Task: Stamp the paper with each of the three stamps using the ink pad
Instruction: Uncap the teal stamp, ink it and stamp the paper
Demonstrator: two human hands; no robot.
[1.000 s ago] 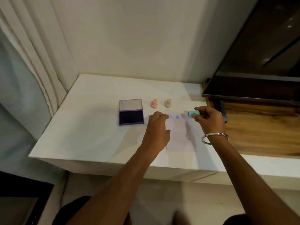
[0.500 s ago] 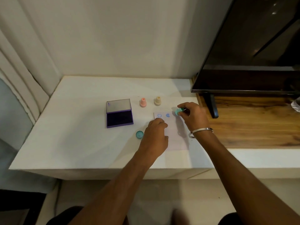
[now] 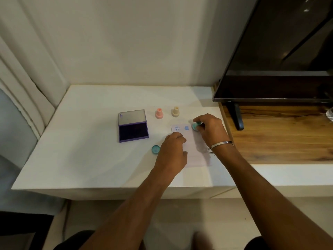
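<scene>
The teal stamp (image 3: 195, 126) sits at the paper's (image 3: 191, 141) far right corner, pinched in the right hand's (image 3: 210, 128) curled fingertips, beside two blue prints. The left hand (image 3: 173, 150) presses the paper's left edge, fingers bent. The open ink pad (image 3: 133, 126) lies left.

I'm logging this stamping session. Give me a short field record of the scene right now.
right hand: holds teal stamp at the paper's far right corner
left hand: rests on paper
marks on paper: smiley, blue blob
ink pad: open, left of paper
pink stamp, beige stamp: upright behind paper
teal cap: on table
</scene>
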